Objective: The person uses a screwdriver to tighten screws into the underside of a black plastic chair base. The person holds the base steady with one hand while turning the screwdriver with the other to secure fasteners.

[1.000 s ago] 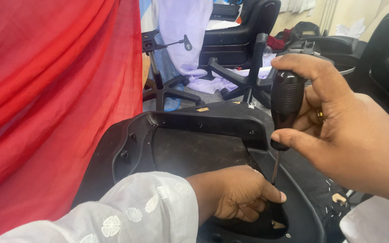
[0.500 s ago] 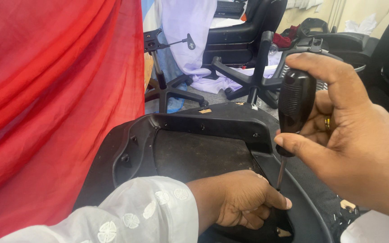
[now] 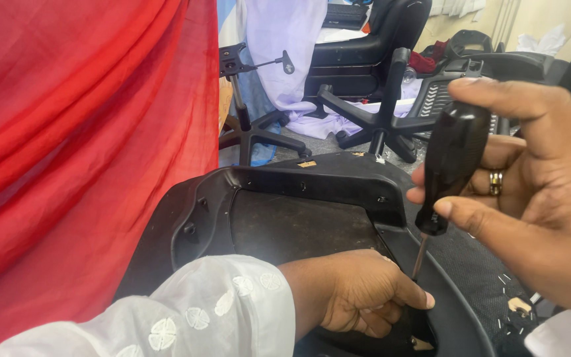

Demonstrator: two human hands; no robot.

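While right hand (image 3: 530,198) is gripping black screwdriver (image 3: 454,168) handle, left hand (image 3: 358,291) is curling closed round shaft tip, steadying it low inside black chair shell (image 3: 279,225). Advice: keeping shaft upright, tip seated, light turns w/ fingers clear.

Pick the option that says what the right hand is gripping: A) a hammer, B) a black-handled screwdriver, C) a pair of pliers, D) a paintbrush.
B: the right hand wraps its fingers round the black handle of a screwdriver, whose thin metal shaft points down towards the left hand on the black plastic chair shell.
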